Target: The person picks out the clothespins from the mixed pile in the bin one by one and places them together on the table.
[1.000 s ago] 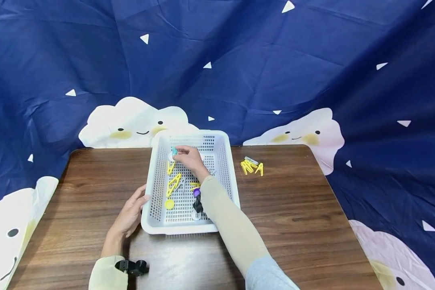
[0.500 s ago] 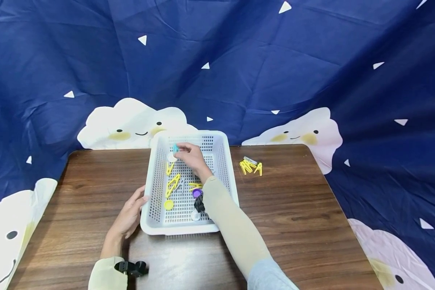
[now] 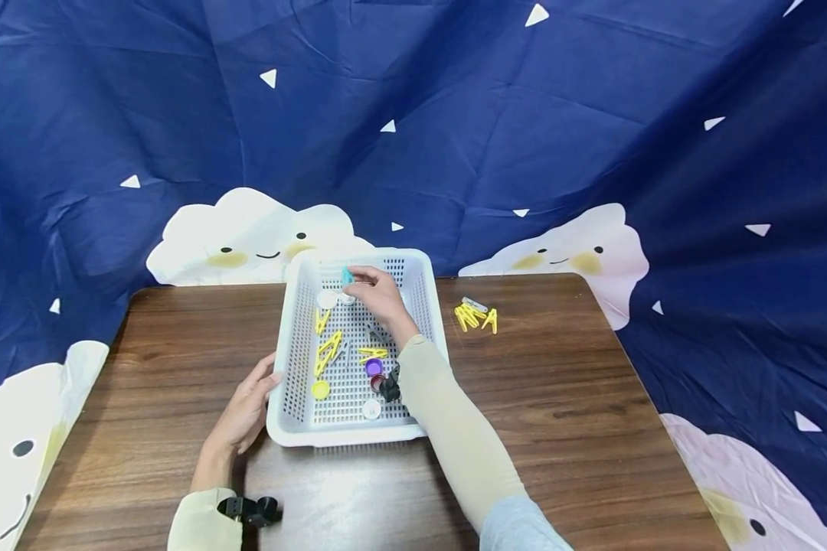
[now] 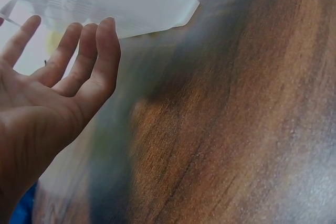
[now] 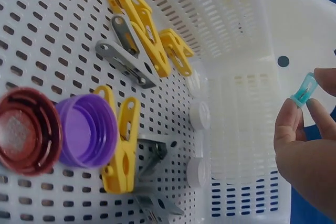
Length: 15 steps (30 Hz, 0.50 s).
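My right hand (image 3: 382,297) pinches a small translucent teal clip (image 5: 304,91) between thumb and fingers, above the far end of a white perforated plastic basket (image 3: 344,438). My left hand (image 3: 245,405) touches the outside of the basket's left wall with its fingertips, fingers loosely bent. Inside lie yellow clothespins (image 3: 328,353), grey clothespins (image 5: 126,56), a purple bottle cap (image 5: 88,129), a dark red cap (image 5: 27,132), a yellow cap (image 3: 320,390) and several white caps (image 3: 371,409). The far white caps are just below my right hand.
On the brown wooden table (image 3: 558,398), right of the basket, lies a small pile of yellow clothespins (image 3: 469,315) with a grey clothespin (image 3: 475,304). A blue curtain (image 3: 413,115) with white clouds hangs behind the table's far edge.
My right hand has moved right and slightly farther away with the teal clip, uncovering white caps and the dark red cap. My left hand stays at the basket wall.
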{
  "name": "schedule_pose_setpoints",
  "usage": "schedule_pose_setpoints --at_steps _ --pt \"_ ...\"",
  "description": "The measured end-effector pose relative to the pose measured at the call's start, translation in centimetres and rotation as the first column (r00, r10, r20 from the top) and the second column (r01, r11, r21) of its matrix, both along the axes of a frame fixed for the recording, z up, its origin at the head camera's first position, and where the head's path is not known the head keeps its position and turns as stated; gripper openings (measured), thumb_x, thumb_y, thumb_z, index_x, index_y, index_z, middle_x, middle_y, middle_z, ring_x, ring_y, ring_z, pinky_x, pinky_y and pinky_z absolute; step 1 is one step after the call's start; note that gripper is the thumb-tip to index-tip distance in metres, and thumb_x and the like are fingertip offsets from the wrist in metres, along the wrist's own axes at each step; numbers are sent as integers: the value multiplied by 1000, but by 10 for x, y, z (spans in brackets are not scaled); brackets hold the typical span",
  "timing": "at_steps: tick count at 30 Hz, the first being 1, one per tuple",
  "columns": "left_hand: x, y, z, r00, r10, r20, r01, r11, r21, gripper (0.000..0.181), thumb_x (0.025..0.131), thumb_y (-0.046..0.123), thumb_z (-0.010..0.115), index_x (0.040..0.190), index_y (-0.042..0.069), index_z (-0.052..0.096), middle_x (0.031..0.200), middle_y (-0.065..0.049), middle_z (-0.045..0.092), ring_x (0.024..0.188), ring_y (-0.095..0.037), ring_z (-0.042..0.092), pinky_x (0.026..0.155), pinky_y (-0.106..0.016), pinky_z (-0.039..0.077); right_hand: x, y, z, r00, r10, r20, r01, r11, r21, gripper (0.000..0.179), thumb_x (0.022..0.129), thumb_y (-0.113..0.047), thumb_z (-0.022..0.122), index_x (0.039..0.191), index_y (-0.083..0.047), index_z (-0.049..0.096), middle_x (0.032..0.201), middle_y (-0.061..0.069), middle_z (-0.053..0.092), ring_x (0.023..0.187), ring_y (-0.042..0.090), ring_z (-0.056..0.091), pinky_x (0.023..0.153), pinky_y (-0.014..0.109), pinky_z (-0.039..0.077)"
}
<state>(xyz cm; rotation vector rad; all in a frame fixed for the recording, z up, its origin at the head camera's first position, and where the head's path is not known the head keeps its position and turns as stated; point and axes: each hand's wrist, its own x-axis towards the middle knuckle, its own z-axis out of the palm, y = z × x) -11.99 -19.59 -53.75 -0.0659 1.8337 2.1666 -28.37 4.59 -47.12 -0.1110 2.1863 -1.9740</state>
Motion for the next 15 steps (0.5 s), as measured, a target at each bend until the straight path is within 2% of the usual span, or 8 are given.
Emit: schedule_pose_setpoints --at_steps 9,15 --pt "0 0 1 1000 8 9 -8 1000 -5 61 109 33 46 161 12 24 157 -24 32 117 -11 59 90 -39 54 0 12 2 1000 -10 17 11 998 -58 42 91 -8 72 132 -9 67 123 8 62 113 19 57 98 32 49" --pt "0 1 0 1000 8 12 -7 1000 -12 60 108 33 46 161 12 24 158 -23 31 119 -13 57 91 -38 53 0 20 6 999 -53 -2 53 995 -80 41 90 -6 73 131 -9 68 123 7 63 114 19 57 97 31 49"
